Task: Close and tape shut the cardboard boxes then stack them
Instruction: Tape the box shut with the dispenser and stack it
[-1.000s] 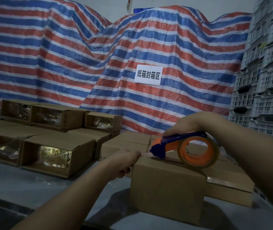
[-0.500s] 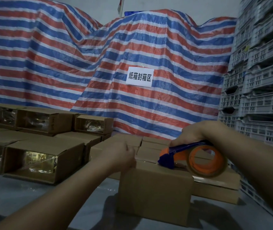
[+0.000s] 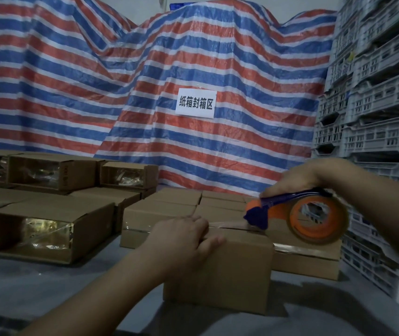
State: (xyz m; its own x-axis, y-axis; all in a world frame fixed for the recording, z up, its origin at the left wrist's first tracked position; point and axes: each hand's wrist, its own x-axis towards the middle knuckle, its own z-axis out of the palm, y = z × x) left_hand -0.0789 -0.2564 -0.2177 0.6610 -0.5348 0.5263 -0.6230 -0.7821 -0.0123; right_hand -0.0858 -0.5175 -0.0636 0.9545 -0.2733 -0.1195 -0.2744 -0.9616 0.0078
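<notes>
A closed cardboard box (image 3: 230, 270) stands on the grey table in front of me. My left hand (image 3: 181, 236) rests on its top left edge, thumb down over the front face, holding the tape end down. My right hand (image 3: 300, 178) grips the blue handle of an orange tape dispenser (image 3: 315, 219), whose blue nose touches the box top right of the middle. A strip of clear tape (image 3: 227, 225) runs along the top seam between my left hand and the dispenser.
Several taped boxes (image 3: 176, 204) lie flat behind and to the right (image 3: 307, 260). Open-ended boxes (image 3: 48, 229) showing shiny contents sit at the left. A striped tarp (image 3: 145, 93) with a white sign (image 3: 196, 103) hangs behind. Grey plastic crates (image 3: 375, 105) are stacked at right.
The dispenser has travelled rightward along the box top, laying tape. My left hand has shifted from the box's left corner onto its top edge.
</notes>
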